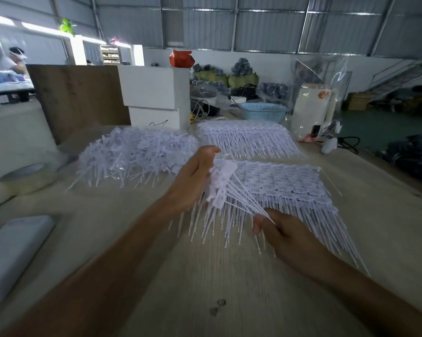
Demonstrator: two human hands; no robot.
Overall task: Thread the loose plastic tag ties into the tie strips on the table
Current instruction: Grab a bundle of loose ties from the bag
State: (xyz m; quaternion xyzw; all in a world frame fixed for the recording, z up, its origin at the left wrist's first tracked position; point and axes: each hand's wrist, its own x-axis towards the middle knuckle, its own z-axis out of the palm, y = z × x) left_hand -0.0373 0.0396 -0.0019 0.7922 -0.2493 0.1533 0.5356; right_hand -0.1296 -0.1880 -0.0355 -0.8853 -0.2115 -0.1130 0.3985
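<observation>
Behind both hands (195, 176) (278, 229) pinching one tie bundle (225, 188): loose heap (132, 156), threaded strips (283, 181), blue basket (263, 113).

A large hall with a grey corrugated metal wall (266, 27) and bright strip windows (47, 30) at the left. A pale wooden table (205, 276) fills the foreground. Behind it stand white boxes (154, 91), a brown board (78, 98) and a blue basket (263, 111). A metal staircase (399, 76) rises at the right over a dark green floor (375, 127).
</observation>
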